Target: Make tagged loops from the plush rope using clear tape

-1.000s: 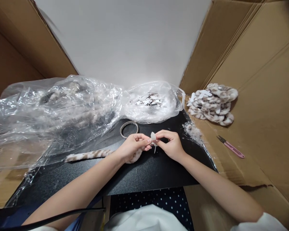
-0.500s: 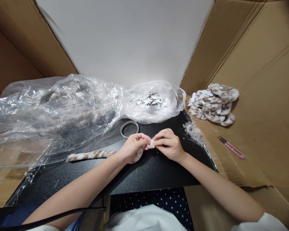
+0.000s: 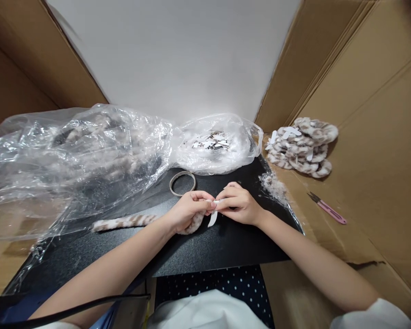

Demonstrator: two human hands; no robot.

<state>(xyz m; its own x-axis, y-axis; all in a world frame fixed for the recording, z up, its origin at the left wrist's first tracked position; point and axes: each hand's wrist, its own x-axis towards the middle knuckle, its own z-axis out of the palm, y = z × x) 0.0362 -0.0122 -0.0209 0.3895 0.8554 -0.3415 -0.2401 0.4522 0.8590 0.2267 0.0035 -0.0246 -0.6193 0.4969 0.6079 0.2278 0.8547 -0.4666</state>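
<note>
The bench (image 3: 198, 253) had a black, faintly speckled top that shone under the light. Spread across its left side was a large clear plastic bag (image 3: 20, 187), crumpled and glossy, and against it at the back sat a smaller plastic bag (image 3: 241, 160). Just in front of the smaller one lay a thin ring (image 3: 171, 185), like a roll of tape. A brown-and-white furry strip (image 3: 123, 223) stretched along the left part, partly hidden. Loose fluff (image 3: 274, 186) gathered at the right edge. Beyond that edge, brown cardboard (image 3: 315, 233) carried a heap of furry strips (image 3: 301, 153) and, nearer, pink-handled thread snips (image 3: 329, 210).
</note>
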